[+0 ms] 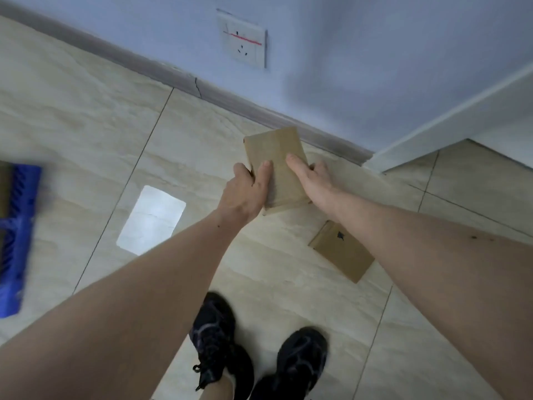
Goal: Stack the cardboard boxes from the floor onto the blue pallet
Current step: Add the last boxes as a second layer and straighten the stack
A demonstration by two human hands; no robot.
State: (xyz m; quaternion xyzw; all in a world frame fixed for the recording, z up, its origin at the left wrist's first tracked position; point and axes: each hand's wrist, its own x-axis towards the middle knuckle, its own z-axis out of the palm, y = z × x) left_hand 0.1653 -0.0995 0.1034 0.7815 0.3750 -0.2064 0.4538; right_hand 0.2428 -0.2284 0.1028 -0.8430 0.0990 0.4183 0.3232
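Observation:
A small brown cardboard box (275,157) is held above the tiled floor in front of me, between both hands. My left hand (245,194) grips its left edge, thumb on top. My right hand (313,180) presses its right side, index finger lying across the top. A second flat cardboard box (343,252) lies on the floor under my right forearm, with a black mark on it. The blue pallet (17,226) shows at the far left edge, blurred, with something brown on it.
A pale wall with a grey baseboard (219,95) runs diagonally behind the box, carrying a white socket plate (245,41). A white door frame (450,116) stands at the right. My two black shoes (213,336) are at the bottom. A bright light reflection (153,217) lies on the tiles.

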